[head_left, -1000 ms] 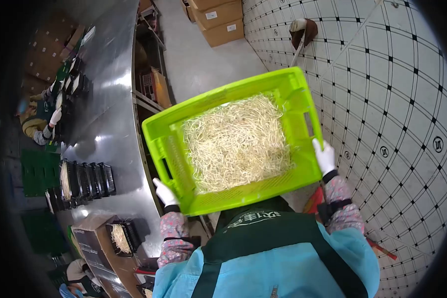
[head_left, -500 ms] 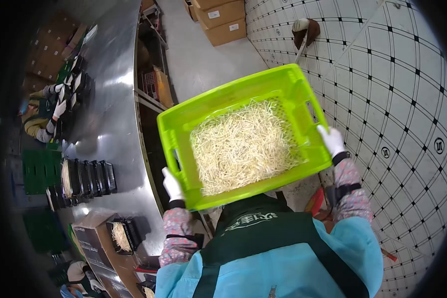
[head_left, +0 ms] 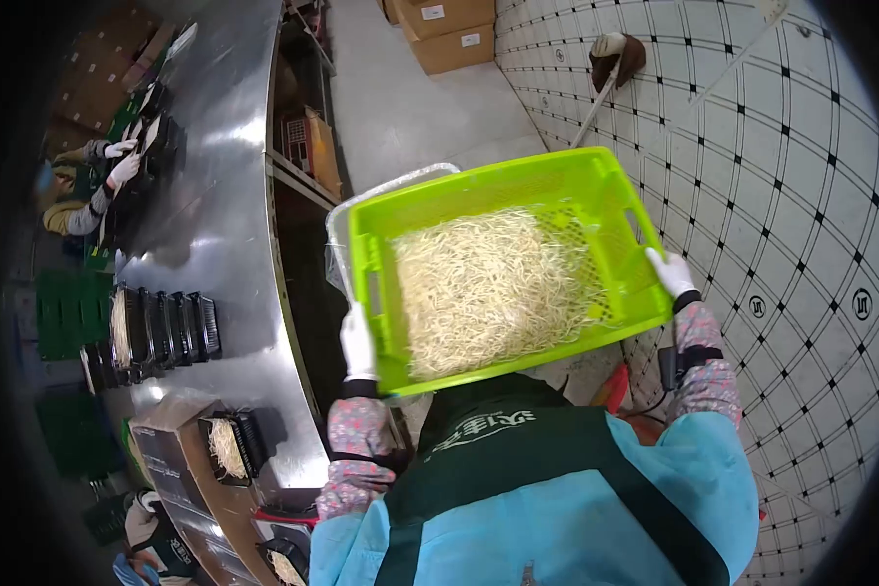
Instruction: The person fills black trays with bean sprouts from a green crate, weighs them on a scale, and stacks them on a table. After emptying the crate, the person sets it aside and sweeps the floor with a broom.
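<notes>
A bright green perforated basket is held in front of my body, tilted slightly, its right end farther from me. Pale, thin, sprout-like strands cover most of its bottom, with bare mesh showing at the right. My left hand, in a white glove, grips the basket's left end. On the right end, my gloved right hand holds the rim near the handle slot. Part of a whitish translucent tub shows behind and below the basket's left and far edges.
Left of me runs a metal table bearing stacked black trays. A cardboard box and a tray of strands stand nearer. Two co-workers are at the far left. Cartons stand ahead; a tiled wall is right.
The basket and both my hands have shifted right in view, and the basket is less tilted. The whitish tub has come into view behind it. A co-worker's hands at the upper left have moved.
</notes>
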